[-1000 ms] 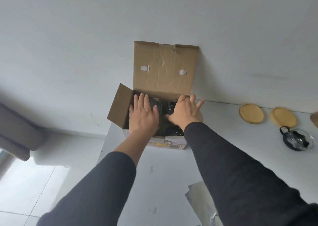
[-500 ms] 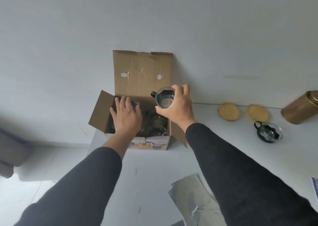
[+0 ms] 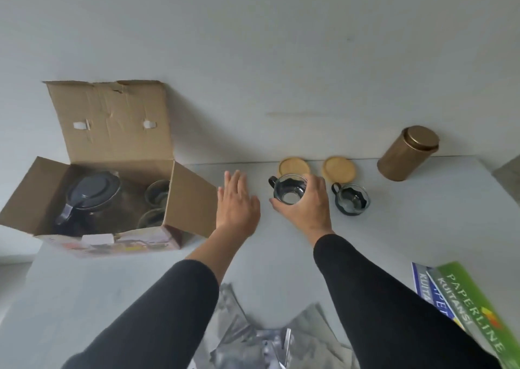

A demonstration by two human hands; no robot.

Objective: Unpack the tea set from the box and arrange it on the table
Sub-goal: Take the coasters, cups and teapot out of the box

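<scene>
The open cardboard box (image 3: 191, 200) stands at the table's left end. Inside it lie a dark-lidded glass teapot (image 3: 90, 197) and two glass cups (image 3: 156, 200). My right hand (image 3: 306, 208) is shut on a glass cup (image 3: 288, 193) with a black handle, held just above the table in front of the left wooden coaster (image 3: 294, 166). A second glass cup (image 3: 351, 201) stands on the table to its right, below the other coaster (image 3: 339, 169). My left hand (image 3: 236, 202) hovers flat and open between the box and the held cup.
A gold tin canister (image 3: 405, 156) stands at the back right against the wall. Crumpled silver wrapping (image 3: 267, 337) lies at the near edge between my arms. Green and blue booklets (image 3: 467, 298) lie at the near right. The white table (image 3: 112, 284) ends at the left below the box.
My right hand lifted a glass cup out of the box and carried it right to the coasters. My left hand left the box and moved right. The view swung right.
</scene>
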